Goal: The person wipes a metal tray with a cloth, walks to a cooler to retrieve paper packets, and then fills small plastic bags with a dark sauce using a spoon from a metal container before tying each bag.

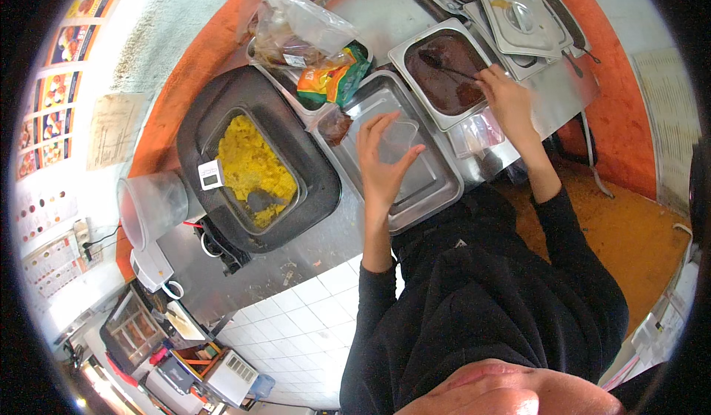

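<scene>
My left hand (382,162) holds a small clear plastic cup (401,135) between thumb and fingers, above a shallow steel tray (441,206). In my right hand (506,104) is the thin handle of a dark ladle (452,72). The ladle's bowl sits in dark brown sauce (444,92), which fills a deep steel food pan (401,54). A small plastic bag with brown contents (336,127) lies at the tray's far left corner. Just below the sauce pan are clear plastic bags or wrappers (477,134).
Left of the tray, a black insulated container (191,115) holds a pan of yellow food (250,159) with a white digital thermometer (211,175) at its edge. Behind are an orange-green packet (333,79) and plastic bags (300,20). Steel lids (519,17) are stacked at the back right.
</scene>
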